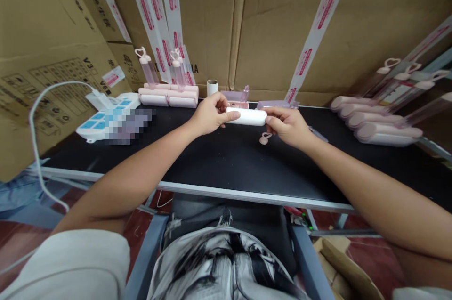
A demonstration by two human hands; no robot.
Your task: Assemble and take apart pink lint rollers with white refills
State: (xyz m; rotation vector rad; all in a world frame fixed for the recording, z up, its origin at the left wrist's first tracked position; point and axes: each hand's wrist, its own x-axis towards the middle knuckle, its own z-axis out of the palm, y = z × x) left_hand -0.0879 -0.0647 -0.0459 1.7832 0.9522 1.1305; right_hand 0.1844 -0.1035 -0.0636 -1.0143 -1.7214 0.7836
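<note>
A plain white roll [247, 117] is held level above the black tabletop, between my two hands. My left hand [212, 114] is closed round its left end, thumb along the front. At the right end, my right hand [286, 125] pinches the rim between thumb and fingers. Just below the roll lies a small pale pink heart-loop cap [264, 138]. Behind it are a clear pink plastic part [238, 97] and a flat lilac plastic piece [273, 104], both partly hidden. An upright white tube [212, 87] with an open brown top stands behind my left hand.
Pink lint rollers with heart-loop handles stand at the back left [153, 95], and several more [386, 130] are lined up at the right. A white power strip [95, 123] with a cable lies at the left. Taped cardboard [275, 22] walls the back; the table's metal edge [212, 190] runs in front.
</note>
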